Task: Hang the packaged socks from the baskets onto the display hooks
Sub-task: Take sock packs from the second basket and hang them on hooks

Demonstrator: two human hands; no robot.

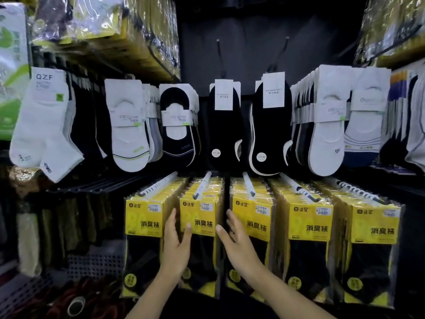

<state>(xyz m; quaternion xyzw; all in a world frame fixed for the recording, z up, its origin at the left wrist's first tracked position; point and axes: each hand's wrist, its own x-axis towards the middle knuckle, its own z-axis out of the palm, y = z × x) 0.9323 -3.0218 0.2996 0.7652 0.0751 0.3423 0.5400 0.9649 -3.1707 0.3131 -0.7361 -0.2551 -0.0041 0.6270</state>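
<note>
At the far left of the upper row hang white ankle socks with a QZF card label (pixel 43 125). Next to them come white low-cut socks with a green stripe (pixel 128 127), then black low-cut socks with white card inserts (pixel 177 127). Two sparse bunches of black low-cut socks with white header cards (pixel 224 130) hang in the middle on long dark display hooks (pixel 219 56), and a thick rank of white low-cut socks (pixel 328 125) hangs to the right. Below them, five full stacks of yellow-and-black plastic-wrapped sock packs hang side by side on hooks with white-tagged ends (pixel 202 185). The left hand (pixel 176 242) reaches up at the left edge of the second stack of yellow packs (pixel 200 217), fingers straight along that edge and thumb lying over the front of the pack. It is loose, not closed round anything. The right hand (pixel 236 240) is at the same stack's right edge, fingers extended into the dark gap before the third stack of yellow packs (pixel 253 222) and thumb near the front pack's edge, likewise released. The second stack thus sits between the two hands. In the lower left corner blurred dark red items (pixel 76 295) lie below a grey perforated panel (pixel 92 263).
</note>
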